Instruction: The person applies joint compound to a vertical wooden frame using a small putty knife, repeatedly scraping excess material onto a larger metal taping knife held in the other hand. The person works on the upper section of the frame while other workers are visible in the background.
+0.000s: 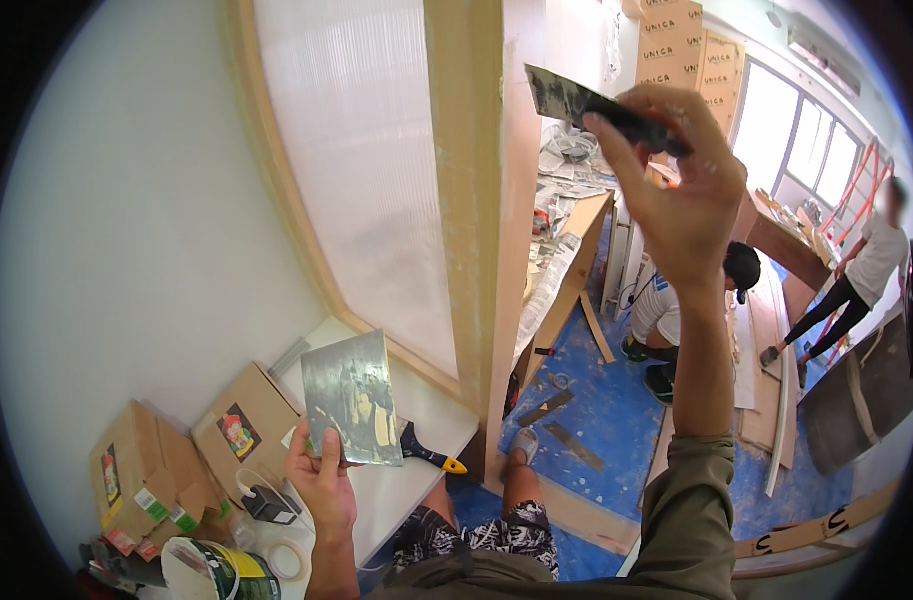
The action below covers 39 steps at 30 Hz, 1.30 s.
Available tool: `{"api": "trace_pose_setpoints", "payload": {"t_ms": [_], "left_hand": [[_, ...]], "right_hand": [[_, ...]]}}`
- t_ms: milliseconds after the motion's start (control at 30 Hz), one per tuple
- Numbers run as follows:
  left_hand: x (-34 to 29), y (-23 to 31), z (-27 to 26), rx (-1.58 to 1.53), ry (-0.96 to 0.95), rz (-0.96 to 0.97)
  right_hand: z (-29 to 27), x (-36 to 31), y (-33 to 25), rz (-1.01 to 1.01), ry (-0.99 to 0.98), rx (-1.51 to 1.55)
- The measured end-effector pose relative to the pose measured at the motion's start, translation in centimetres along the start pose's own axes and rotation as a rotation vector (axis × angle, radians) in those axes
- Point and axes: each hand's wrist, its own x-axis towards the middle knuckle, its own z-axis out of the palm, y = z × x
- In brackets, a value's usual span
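My left hand (321,490) grips a flat, square metal plate (354,375) by its lower edge, thumb on its face. Cream-coloured filler is smeared over that plate. Raised at the upper right, my right hand (684,190) is closed around a putty knife (566,98) with a wide, stained blade and a dark grip. The blade points left toward the edge of a wooden post (464,190) and looks apart from it. Left of the post, a wooden frame holds a translucent ribbed panel (351,130). A paintbrush (438,458) lies on the white tabletop (401,505), partly behind the plate.
Cardboard boxes (136,465), a white charger (266,503), a tape roll (286,560) and a bucket (191,570) crowd the lower left. One person (656,310) crouches on blue floor sheeting (566,400); another (871,265) stands farther right, near an orange ladder (861,190). Paper covers a workbench (551,285).
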Motion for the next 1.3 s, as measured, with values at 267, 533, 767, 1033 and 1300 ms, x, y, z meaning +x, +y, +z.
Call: {"api": "trace_pose_setpoints", "payload": {"t_ms": [267, 533, 767, 1033, 1300], "left_hand": [[0.0, -0.2, -0.1, -0.072, -0.024, -0.024], [-0.5, -0.3, 0.0, -0.114, -0.087, -0.058], [-0.6, 0.0, -1.2, -0.08, -0.091, -0.067], [-0.8, 0.2, 0.0, -0.167, -0.168, -0.181], [-0.1, -0.1, 4.4, -0.656, -0.318, -0.553]], "right_hand": [[0.8, 4.2, -1.2, -0.346, -0.023, -0.017], [3.0, 4.8, -3.0, -0.665, -0.218, -0.44], [2.8, -1.3, -2.6, -0.651, -0.456, -0.467], [1.1, -9.1, -6.4, 0.288, -0.262, 0.246], [0.6, -10.0, -6.5, 0.849, 0.087, 0.992]]}}
